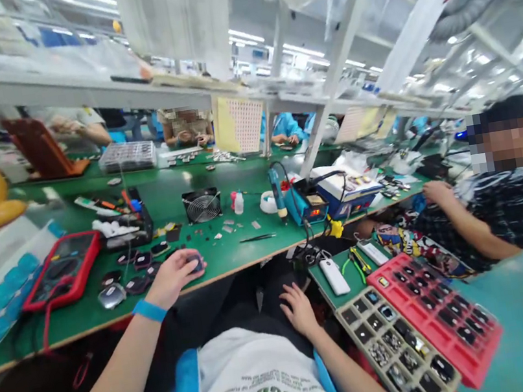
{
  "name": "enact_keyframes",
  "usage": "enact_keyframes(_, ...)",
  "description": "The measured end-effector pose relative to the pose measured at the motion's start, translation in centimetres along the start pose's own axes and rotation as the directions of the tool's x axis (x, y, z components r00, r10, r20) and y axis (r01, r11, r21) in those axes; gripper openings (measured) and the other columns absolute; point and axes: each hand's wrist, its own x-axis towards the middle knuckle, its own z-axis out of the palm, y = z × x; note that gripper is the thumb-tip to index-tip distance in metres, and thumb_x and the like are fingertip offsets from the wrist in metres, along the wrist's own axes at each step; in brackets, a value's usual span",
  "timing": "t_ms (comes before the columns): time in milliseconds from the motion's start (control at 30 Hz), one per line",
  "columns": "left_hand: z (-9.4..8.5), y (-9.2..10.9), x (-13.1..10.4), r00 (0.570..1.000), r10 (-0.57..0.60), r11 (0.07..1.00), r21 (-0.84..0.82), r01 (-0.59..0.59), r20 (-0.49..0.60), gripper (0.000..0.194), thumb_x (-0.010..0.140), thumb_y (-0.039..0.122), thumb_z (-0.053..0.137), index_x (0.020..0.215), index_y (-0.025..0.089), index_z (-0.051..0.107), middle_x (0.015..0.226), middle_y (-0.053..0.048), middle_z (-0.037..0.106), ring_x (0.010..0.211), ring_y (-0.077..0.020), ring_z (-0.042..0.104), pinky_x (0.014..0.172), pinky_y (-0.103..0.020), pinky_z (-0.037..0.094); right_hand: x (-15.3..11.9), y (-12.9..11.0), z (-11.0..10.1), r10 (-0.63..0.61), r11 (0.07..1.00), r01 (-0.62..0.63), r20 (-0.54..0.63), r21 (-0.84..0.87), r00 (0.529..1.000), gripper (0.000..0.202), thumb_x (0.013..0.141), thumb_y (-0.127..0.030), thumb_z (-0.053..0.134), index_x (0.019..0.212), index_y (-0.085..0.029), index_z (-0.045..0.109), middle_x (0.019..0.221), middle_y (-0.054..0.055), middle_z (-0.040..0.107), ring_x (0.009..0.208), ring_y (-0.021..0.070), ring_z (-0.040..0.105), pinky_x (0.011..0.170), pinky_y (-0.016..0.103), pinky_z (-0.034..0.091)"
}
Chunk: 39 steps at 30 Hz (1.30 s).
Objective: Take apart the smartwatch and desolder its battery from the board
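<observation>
My left hand (175, 277), with a blue band at the wrist, is closed around a small dark rounded-square watch body (196, 264) at the front edge of the green bench. Just left of it lie several similar dark watch parts (138, 284), along with a silvery one (112, 296). Over my lap rests my right hand (301, 311), fingers spread and holding nothing. A pair of dark tweezers (258, 238) lies on the bench beyond the two hands.
A red multimeter (63, 268) sits at left, near a tool holder (128, 225) and small fan (202, 205). A soldering station (309, 205) stands right of centre. Beige (361, 338) and red (480, 346) compartment trays hold parts at lower right. A person (502, 199) sits at right.
</observation>
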Motion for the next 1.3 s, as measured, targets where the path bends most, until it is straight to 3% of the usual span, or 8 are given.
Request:
enact_keyframes(300,-0.1,-1.1,2.4,0.995,0.03,0.977,0.207,-0.05,0.099,0.062,0.051,0.057,0.096,0.091,0.018,0.071,0.09,-0.008,0.076,0.093,-0.0285,0.075,0.083,-0.042,0.067,-1.2,-0.5,-0.7,0.117,0.986,-0.108,-0.065,0.127,0.991,0.026,0.083,-0.018,0.062,0.103,-0.022,0.078,0.138,0.012,0.069,0.139,0.0357,0.056,0.113,0.057,0.047)
enact_keyframes(433,-0.6,-1.7,2.7,0.995,0.011,0.978,0.205,-0.03,0.097,0.062,0.053,0.061,0.093,0.093,0.018,0.071,0.093,-0.009,0.076,0.092,-0.0284,0.075,0.083,-0.042,0.067,-2.3,-2.0,-4.3,0.129,0.973,-0.119,-0.039,0.196,0.991,0.023,0.09,-0.03,0.057,0.079,-0.019,0.074,0.092,0.014,0.08,0.091,0.0313,0.078,0.077,0.043,0.062)
enact_keyframes(533,-1.1,-1.9,2.5,0.996,0.019,0.976,0.216,-0.037,0.084,0.059,0.057,0.06,0.09,0.094,0.018,0.071,0.095,-0.009,0.076,0.093,-0.0284,0.075,0.081,-0.039,0.067,0.8,-5.3,-8.0,0.035,0.96,-0.04,0.022,0.278,0.999,0.032,0.095,-0.034,0.053,0.072,-0.02,0.069,0.064,0.004,0.07,0.06,0.0194,0.069,0.057,0.028,0.053)
enact_keyframes(667,-1.4,-2.2,2.5,0.997,0.007,0.973,0.231,-0.026,0.082,0.055,0.063,0.058,0.085,0.098,0.018,0.07,0.096,-0.008,0.077,0.09,-0.0274,0.075,0.076,-0.036,0.067,8.1,-12.3,-10.8,-0.129,0.925,0.114,0.018,0.362,0.991,0.021,0.095,-0.029,0.056,0.084,-0.02,0.072,0.078,0.003,0.07,0.071,0.0152,0.064,0.068,0.025,0.049)
enact_keyframes(800,-1.7,-2.6,2.8,0.996,-0.042,0.96,0.28,0.019,0.078,0.049,0.069,0.055,0.08,0.1,0.019,0.071,0.097,-0.008,0.078,0.088,-0.0264,0.076,0.078,-0.033,0.067,12.4,-17.9,-9.8,-0.272,0.858,0.215,0.057,0.466,0.961,0.018,0.094,-0.026,0.06,0.081,-0.022,0.072,0.074,0.001,0.07,0.069,0.0134,0.063,0.069,0.024,0.048)
enact_keyframes(900,-2.0,-2.8,3.0,0.995,-0.076,0.952,0.301,0.053,0.062,0.044,0.073,0.053,0.077,0.101,0.02,0.071,0.096,-0.007,0.078,0.09,-0.0264,0.077,0.079,-0.031,0.066,13.6,-19.4,-7.6,-0.309,0.816,0.212,0.095,0.538,0.946,0.018,0.093,-0.025,0.06,0.08,-0.022,0.072,0.075,0.001,0.071,0.07,0.0132,0.064,0.068,0.023,0.048)
enact_keyframes(1100,-2.4,-3.4,3.2,0.998,-0.064,0.913,0.406,0.047,0.028,0.034,0.079,0.048,0.071,0.097,0.02,0.074,0.092,-0.007,0.08,0.084,-0.0247,0.078,0.074,-0.026,0.065,16.0,-18.1,-4.4,-0.225,0.796,0.11,0.122,0.595,0.967,0.026,0.096,-0.028,0.06,0.074,-0.019,0.07,0.064,0.001,0.066,0.059,0.0121,0.061,0.058,0.022,0.045)
enact_keyframes(1300,-1.1,-2.9,2.9,0.989,-0.128,0.917,0.373,0.146,-0.071,0.028,0.082,0.043,0.069,0.1,0.021,0.072,0.097,-0.006,0.08,0.086,-0.0236,0.078,0.078,-0.028,0.065,17.1,-16.8,-4.5,-0.21,0.756,0.002,0.241,0.654,0.948,0.031,0.099,-0.039,0.06,0.077,-0.02,0.071,0.066,0.0,0.066,0.055,0.0105,0.061,0.055,0.022,0.047)
